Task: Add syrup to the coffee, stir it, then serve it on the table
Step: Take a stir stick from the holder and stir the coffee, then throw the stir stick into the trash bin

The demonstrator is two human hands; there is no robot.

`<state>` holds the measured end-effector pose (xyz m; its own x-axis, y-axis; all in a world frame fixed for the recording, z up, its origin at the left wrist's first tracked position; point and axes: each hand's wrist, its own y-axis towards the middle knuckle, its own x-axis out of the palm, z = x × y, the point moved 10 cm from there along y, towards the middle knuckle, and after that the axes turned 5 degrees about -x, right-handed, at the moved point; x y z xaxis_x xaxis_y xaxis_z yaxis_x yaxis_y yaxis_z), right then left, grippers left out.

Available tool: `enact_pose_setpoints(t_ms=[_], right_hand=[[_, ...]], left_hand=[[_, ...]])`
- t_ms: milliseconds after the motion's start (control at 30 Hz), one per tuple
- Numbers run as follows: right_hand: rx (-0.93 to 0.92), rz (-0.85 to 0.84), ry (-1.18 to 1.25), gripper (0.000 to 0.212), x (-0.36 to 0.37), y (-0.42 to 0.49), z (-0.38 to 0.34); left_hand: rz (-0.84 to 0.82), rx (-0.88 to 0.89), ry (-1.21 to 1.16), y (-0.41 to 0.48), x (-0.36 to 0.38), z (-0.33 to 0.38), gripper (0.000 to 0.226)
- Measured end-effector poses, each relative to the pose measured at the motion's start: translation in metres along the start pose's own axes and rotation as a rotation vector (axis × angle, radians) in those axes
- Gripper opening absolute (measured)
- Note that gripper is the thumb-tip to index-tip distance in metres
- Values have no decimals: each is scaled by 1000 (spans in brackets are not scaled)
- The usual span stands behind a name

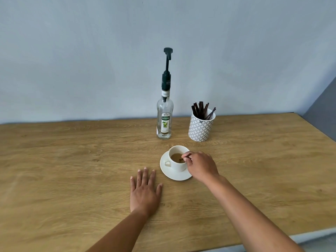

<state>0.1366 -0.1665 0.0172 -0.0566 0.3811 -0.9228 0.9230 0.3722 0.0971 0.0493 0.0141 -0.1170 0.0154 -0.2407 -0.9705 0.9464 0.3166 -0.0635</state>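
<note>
A white cup of light brown coffee stands on a white saucer in the middle of the wooden table, its handle pointing left. My right hand pinches a dark stir stick whose lower end dips into the coffee. My left hand lies flat on the table, fingers spread, just left of the saucer and holding nothing. A clear syrup bottle with a dark pump stands behind the cup.
A patterned white holder with several dark stir sticks stands to the right of the bottle. A pale wall runs along the table's far edge. The table's near edge shows at the lower right.
</note>
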Motion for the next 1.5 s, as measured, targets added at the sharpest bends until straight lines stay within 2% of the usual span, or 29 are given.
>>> enact_pose_setpoints(t_ms=[200,400,533,633,767,933,1067,1200,1400,1500], right_hand=[[-14,3,162,25,7,-6,-11],[48,69,120,24,-5,-10,2],[83,263,314,20,-29,-26,18],[82,361,329,19,-41,-36,25],[80,346,324,19,-37,-43,28],[82,423,397,19,-45,-45,31],[114,324,383,19,-35,-40,39],[188,332,571,19,-34,-44,50],[449,470,1118,19,-49,-84,96],[564,527,1281,19,-55,-124,133]], left_hand=[[6,-1,-9,0,0,-1,72],[11,13,-12,-1,-1,0,71],[25,37,-54,-4,-3,2,66],[37,63,-102,-11,-4,10,61],[53,89,-127,-22,-7,24,58],[52,126,-179,-32,-8,44,57],[42,204,-156,-39,-5,61,56],[15,273,-139,-44,2,84,54],[-5,329,-130,-59,11,127,51],[-23,392,-116,-70,20,165,52]])
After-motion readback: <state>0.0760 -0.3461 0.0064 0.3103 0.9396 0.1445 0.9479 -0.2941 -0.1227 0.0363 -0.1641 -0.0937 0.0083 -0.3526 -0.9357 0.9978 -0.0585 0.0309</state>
